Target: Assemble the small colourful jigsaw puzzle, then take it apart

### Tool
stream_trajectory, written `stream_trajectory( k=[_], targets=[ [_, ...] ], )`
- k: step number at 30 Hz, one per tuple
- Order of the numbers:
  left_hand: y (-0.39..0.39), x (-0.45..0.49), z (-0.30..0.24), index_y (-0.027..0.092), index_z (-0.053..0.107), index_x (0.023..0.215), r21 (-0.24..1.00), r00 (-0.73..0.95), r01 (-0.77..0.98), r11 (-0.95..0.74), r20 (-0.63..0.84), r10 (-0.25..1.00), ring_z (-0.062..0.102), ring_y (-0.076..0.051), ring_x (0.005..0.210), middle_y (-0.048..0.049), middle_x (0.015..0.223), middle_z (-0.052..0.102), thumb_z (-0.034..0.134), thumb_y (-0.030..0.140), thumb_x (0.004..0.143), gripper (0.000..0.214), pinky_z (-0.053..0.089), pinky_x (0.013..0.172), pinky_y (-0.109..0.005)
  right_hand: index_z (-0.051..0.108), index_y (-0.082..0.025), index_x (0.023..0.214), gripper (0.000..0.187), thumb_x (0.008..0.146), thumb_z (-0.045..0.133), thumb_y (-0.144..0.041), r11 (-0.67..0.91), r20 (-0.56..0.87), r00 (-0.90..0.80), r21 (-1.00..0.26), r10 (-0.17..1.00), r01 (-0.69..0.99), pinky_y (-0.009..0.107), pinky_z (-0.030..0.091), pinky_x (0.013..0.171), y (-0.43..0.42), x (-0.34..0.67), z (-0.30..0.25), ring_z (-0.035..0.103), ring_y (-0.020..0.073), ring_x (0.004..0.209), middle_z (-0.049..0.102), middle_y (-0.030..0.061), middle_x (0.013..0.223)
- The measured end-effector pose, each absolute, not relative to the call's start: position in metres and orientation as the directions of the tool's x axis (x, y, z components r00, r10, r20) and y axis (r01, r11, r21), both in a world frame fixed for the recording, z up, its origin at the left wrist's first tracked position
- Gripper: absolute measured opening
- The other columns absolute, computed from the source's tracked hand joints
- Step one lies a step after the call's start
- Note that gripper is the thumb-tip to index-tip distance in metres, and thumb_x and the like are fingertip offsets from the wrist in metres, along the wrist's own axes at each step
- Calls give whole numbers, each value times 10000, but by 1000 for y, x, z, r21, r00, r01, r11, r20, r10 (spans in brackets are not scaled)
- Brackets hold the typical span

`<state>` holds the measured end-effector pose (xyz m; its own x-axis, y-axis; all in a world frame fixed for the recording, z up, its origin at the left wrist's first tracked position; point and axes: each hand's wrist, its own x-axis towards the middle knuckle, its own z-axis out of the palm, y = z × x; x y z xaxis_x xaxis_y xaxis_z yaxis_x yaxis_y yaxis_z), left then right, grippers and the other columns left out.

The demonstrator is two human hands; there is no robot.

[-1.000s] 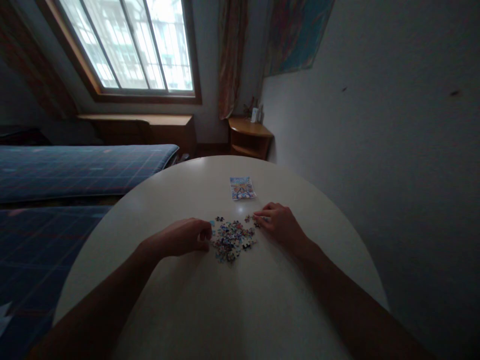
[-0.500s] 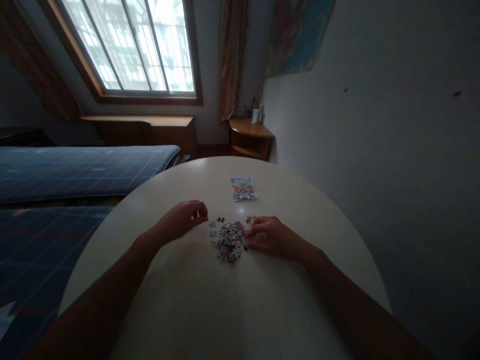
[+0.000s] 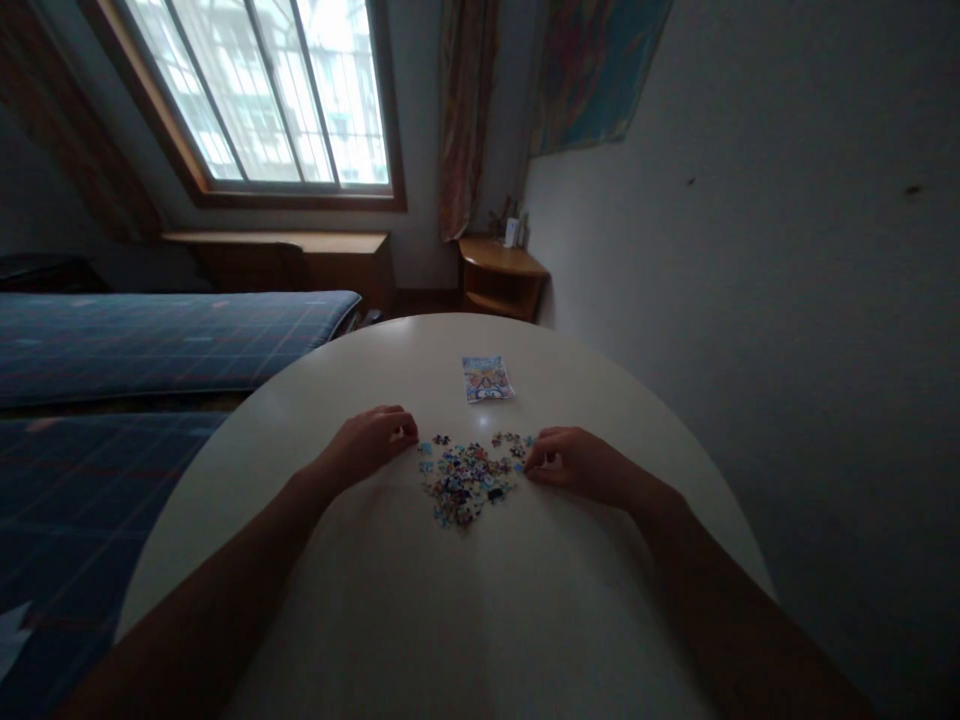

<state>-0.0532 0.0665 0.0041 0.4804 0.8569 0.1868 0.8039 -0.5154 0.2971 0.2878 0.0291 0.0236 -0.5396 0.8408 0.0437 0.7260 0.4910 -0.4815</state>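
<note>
A heap of small jigsaw puzzle pieces [image 3: 463, 482] lies on the round white table [image 3: 360, 620], mostly blue, dark and pale. Left of the heap, my left hand [image 3: 375, 438] rests with curled fingers, thumb and fingertips together beside a few loose pieces; whatever they may pinch is too small to see. On the heap's right side, my right hand [image 3: 571, 458] touches the table with its fingertips closed at a small blue puzzle piece [image 3: 519, 467]. Beyond the pieces lies a small printed picture sheet [image 3: 487, 379] with a colourful cartoon design.
A bed with a blue checked cover [image 3: 165, 340] stands left of the table. The wall [image 3: 750, 330] runs close along the right. Behind the table are a wooden corner shelf [image 3: 502, 257] and a long wooden desk [image 3: 330, 242] under the window.
My right hand has moved right, away from the middle of the heap, and its fingers have drawn together. More pieces show on the heap's right side. My left hand has barely shifted.
</note>
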Motion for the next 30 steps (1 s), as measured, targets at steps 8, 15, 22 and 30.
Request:
stream_trajectory(
  k=[8,15,22,30],
  targets=[
    [53,-17,-9,271,682,1147,331,575,684,-650,304,759,600,-218,1001,-50,1099,662,610,369,927,252,476,907,-360,740,-200,841,72,820,708,-260,548,76,-593,-492,801,677,232,419,645,18,267,24,591,127,693,670,20,807],
    [52,-9,-16,218,684,993,418,567,658,-626,271,778,588,-228,1032,-57,1084,663,618,319,912,146,441,970,-391,707,-182,829,49,792,697,-213,524,81,-567,-505,820,686,225,390,618,16,260,17,574,127,687,661,23,799],
    [55,-10,-16,205,654,979,452,556,648,-614,270,786,596,-230,996,-58,1026,686,644,329,884,156,460,917,-370,685,-173,766,26,787,699,-179,450,47,-508,-538,860,713,225,391,617,19,269,25,577,128,664,657,6,728],
    [53,-7,-11,222,666,913,456,520,673,-583,268,811,635,-197,919,-18,910,709,658,271,868,66,483,851,-305,737,-193,767,32,795,732,-206,521,1,-611,-522,792,675,214,388,599,19,275,28,581,110,656,663,10,795]
  ],
)
